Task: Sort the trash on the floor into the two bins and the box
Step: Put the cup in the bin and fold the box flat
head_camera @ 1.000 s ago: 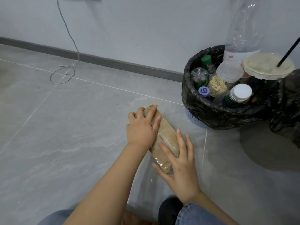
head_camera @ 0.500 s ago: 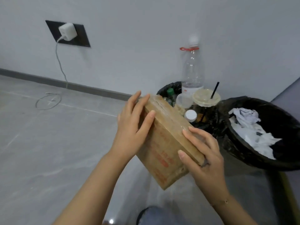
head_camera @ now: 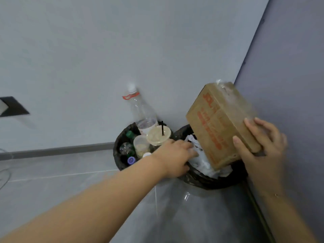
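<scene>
Our right hand (head_camera: 261,149) has a tight grip on the brown box (head_camera: 221,123), tilted above the paper bin (head_camera: 215,181). Our left hand (head_camera: 175,155) reaches into that bin; we cannot tell its grip.

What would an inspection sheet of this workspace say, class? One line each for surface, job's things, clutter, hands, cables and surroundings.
Surface: grey tiled floor, pale grout lines.
Job's things: cardboard box with red print, tilted above the right bin, which holds white paper. Left bin is packed with a tall clear bottle, a lidded cup with a black straw, and small bottles.
Clutter: nothing seen on the floor in view.
Hands: right hand grips the box's lower end; left hand reaches into the right bin, its fingers hidden.
Cables: a thin loop at the left edge.
Surroundings: grey wall, dark skirting, wall socket, room corner at the right.
</scene>
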Demonstrator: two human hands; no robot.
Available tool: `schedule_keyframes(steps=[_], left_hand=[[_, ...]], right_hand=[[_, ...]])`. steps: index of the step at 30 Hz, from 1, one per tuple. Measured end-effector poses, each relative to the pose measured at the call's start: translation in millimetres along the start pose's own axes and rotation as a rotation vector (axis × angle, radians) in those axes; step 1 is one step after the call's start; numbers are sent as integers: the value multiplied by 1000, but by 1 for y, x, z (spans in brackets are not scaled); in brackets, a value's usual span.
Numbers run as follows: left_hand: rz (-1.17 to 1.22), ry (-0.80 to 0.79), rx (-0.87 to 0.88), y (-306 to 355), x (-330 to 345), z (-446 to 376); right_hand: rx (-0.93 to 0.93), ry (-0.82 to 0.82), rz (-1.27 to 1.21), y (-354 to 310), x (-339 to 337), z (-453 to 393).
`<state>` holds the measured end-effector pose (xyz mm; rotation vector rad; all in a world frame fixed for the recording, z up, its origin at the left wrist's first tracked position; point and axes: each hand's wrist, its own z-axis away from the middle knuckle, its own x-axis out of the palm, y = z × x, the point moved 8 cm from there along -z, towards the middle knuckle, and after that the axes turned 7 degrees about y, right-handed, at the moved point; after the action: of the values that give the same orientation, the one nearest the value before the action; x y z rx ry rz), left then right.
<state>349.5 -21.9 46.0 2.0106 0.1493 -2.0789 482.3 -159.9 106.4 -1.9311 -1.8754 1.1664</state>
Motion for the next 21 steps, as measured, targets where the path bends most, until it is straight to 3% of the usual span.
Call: schedule_keyframes(steps=[5,14,21], left_hand=[[109,-215,-54,15,76,-23],[118,-144,-1,1,112,-39],[101,-153,-44,3,109,-45]], right_hand=[[-170,-220,191,24,26,-11],[-56,-510,323,43,86,-22],[-76,-820,325,25,76,-43]])
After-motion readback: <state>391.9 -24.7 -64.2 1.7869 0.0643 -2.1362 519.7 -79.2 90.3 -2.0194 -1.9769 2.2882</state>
